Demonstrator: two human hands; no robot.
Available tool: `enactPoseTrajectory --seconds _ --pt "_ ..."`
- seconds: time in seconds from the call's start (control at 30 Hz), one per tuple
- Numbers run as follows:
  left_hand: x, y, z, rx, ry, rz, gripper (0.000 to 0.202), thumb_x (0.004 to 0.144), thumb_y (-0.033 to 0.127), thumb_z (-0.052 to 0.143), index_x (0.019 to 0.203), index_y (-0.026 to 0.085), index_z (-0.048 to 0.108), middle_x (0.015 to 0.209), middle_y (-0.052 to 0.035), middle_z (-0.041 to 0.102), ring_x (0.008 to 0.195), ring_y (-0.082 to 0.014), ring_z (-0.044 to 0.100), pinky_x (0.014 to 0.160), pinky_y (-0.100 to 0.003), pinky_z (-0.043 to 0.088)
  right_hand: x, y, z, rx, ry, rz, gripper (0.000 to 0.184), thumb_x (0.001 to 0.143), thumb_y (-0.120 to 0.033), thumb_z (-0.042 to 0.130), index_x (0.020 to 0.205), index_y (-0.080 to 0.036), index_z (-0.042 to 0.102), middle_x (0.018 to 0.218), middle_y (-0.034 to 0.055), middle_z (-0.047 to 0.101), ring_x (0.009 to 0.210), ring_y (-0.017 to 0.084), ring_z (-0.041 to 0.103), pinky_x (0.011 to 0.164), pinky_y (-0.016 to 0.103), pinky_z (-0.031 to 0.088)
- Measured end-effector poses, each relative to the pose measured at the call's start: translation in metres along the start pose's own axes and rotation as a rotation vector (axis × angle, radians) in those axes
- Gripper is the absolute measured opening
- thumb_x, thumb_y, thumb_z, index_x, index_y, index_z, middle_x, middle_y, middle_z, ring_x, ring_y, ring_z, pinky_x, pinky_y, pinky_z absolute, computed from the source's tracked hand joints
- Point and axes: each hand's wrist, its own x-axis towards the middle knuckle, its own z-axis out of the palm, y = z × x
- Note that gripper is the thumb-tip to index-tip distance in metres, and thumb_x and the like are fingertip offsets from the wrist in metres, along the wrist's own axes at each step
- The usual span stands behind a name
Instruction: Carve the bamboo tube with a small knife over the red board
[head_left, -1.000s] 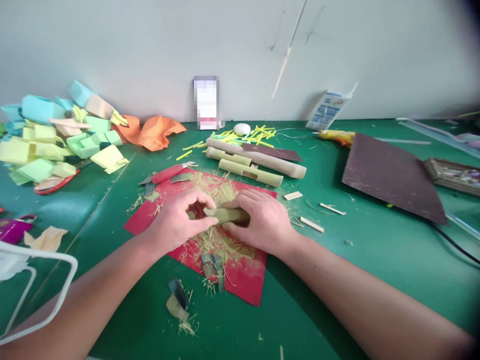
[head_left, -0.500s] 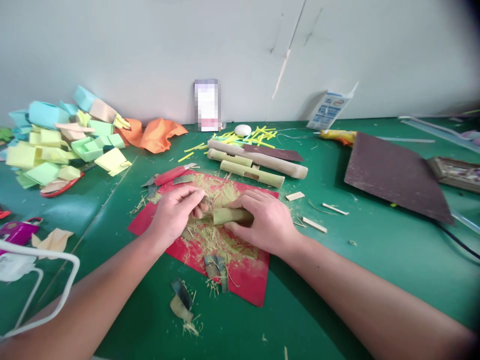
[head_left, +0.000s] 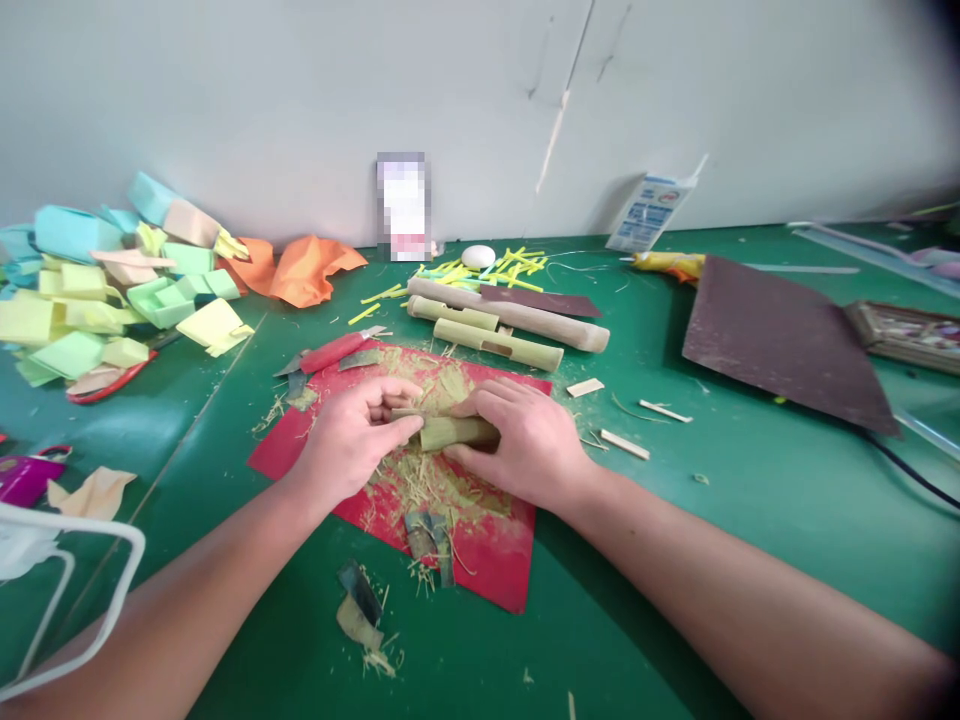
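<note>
A short piece of bamboo tube point(head_left: 456, 432) lies over a red sheet point(head_left: 499, 560) strewn with bamboo dust and shavings. My right hand point(head_left: 529, 440) is closed round its right part, fingers behind and thumb in front. At the tube's left end is my left hand point(head_left: 364, 430), closed, with its thumb tip close to the rim. A thin greenish edge shows between its thumb and curled fingers; what it is I cannot make out. Worn dark sandpaper strips point(head_left: 427, 537) lie on the sheet's front part. Behind my left hand rests a red-handled knife point(head_left: 334, 352).
Bamboo tubes with cut-out slots point(head_left: 499, 345) lie behind the sheet, near yellow strips point(head_left: 517, 268). Folded paper pieces point(head_left: 90, 290) are heaped at left. A dark brown sheet point(head_left: 780, 340) lies at right. A white wire frame point(head_left: 124, 580) stands in the left foreground.
My left hand has shifted from a raised pinch behind the tube's end to a grip against it, thumb lower and forward. The right hand keeps its hold. The view has shifted slightly.
</note>
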Motion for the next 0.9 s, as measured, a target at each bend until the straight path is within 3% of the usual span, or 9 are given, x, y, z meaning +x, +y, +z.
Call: enactPoseTrajectory --seconds 0.17,0.37,0.53,0.9 --pt "0.0012 0.0 0.0008 -0.014 -0.067 -0.065 0.013 0.076 0.026 0.066 0.081 0.016 0.06 0.058 0.0031 0.055 0.052 -0.0085 0.051 0.049 -0.019 0.039 0.0001 -0.0009 -0.0003 -0.002 0.006 -0.007 0.027 0.069 -0.035 0.072 0.09 -0.02 0.064 0.09 0.0036 0.068 0.084 0.02 0.061 0.071 0.03 0.044" --pt "-0.0007 0.001 -0.0021 0.137 -0.074 -0.05 0.013 0.076 0.03 0.065 0.08 0.018 0.061 0.059 0.0039 0.051 0.049 -0.0069 0.042 0.044 -0.019 0.029 -0.0017 -0.0011 0.0013 0.007 0.022 -0.022 0.026 0.068 -0.033 0.073 0.088 -0.021 0.063 0.092 0.0044 0.069 0.086 0.02 0.061 0.074 0.031 0.044" --pt "0.0011 0.0012 -0.0002 0.042 -0.146 -0.124 0.016 0.077 0.03 0.064 0.076 0.017 0.054 0.06 0.0027 0.058 0.043 -0.0061 0.044 0.041 -0.018 0.032 -0.0011 -0.0016 0.0019 0.005 0.018 -0.017 0.026 0.067 -0.031 0.074 0.087 -0.021 0.063 0.089 0.0035 0.068 0.083 0.02 0.06 0.071 0.03 0.044" --pt "0.0013 0.0065 0.0021 0.013 -0.163 -0.174 0.017 0.076 0.026 0.065 0.072 0.017 0.051 0.056 0.0027 0.059 0.039 -0.006 0.045 0.039 -0.018 0.031 0.0008 -0.002 -0.0002 0.0 -0.005 0.004 0.026 0.066 -0.031 0.076 0.084 -0.02 0.062 0.083 0.0016 0.065 0.078 0.018 0.057 0.064 0.028 0.04"
